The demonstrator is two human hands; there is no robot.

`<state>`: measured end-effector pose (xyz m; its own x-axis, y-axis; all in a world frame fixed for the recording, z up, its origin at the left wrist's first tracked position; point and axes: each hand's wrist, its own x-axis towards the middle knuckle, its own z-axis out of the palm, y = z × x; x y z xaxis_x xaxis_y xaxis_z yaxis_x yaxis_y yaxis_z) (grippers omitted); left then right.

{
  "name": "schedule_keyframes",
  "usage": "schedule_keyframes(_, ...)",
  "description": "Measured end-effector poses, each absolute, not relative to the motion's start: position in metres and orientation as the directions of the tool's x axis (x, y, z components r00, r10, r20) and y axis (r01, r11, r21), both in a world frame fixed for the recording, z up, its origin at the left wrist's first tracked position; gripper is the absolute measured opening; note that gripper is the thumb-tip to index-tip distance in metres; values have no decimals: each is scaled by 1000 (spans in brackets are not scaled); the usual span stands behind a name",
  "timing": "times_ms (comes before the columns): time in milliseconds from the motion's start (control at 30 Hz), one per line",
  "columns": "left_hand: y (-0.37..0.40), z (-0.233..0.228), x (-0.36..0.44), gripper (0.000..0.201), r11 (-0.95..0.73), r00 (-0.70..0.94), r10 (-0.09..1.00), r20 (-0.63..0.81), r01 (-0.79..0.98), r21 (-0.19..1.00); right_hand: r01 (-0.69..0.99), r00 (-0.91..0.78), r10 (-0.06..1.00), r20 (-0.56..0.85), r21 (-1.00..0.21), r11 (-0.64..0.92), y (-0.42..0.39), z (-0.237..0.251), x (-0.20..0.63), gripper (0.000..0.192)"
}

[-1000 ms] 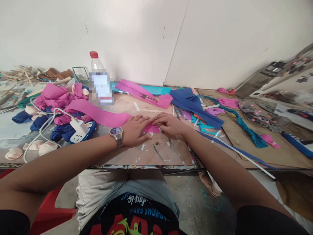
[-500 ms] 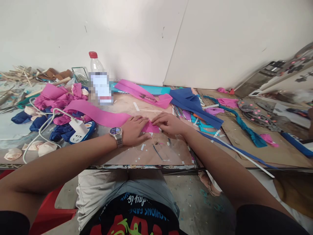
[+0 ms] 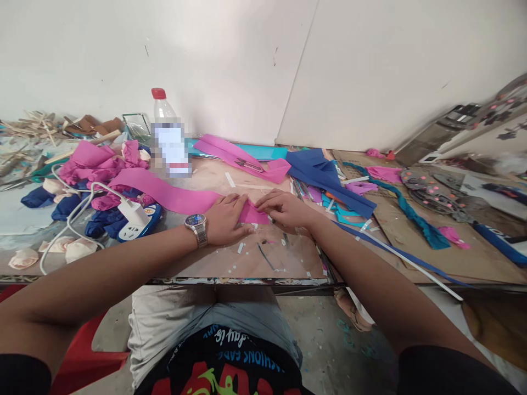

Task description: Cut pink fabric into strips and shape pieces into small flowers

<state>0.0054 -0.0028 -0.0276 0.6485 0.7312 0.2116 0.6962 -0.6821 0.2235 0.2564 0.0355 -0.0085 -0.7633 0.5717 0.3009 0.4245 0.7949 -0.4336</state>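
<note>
Here's the pink strip [image 3: 181, 198], running along the tabletop [image 3: 214, 262] from the fabric heap [image 3: 88, 159] at left to mid-table. The left hand [image 3: 225, 220] lies flat over it, fingers stretched out, gripping nothing. The right hand [image 3: 288, 209] curls its fingers at the strip's right end; whether they pinch it, can't tell! Beyond, snips [image 3: 250, 165] rest on a folded pink piece [image 3: 224, 148], dark blue fabric [image 3: 315, 171] just beside; back left stands a red-capped bottle [image 3: 162, 109].
</note>
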Motion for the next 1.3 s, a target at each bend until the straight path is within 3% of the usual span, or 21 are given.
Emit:
schedule_keyframes(200, -3, -29, 5, 93, -676, 640, 737, 217, 698, 236, 426, -766, 572, 294, -435, 793, 36, -10, 257, 36)
schedule_keyframes(433, -5, -24, 4, 77, -723, 694, 691, 202, 653, 228, 456, -749, 599, 283, -435, 777, 34, -9, 257, 37)
schedule_keyframes(933, -5, -25, 4, 78, -714, 692, 700, 177, 669, 205, 466, -726, 648, 229, -529, 709, 34, -1, 259, 31)
schedule_keyframes(1300, -5, -26, 5, 81, -712, 692, 702, 169, 675, 195, 474, -752, 609, 251, -437, 765, 35, -6, 259, 35)
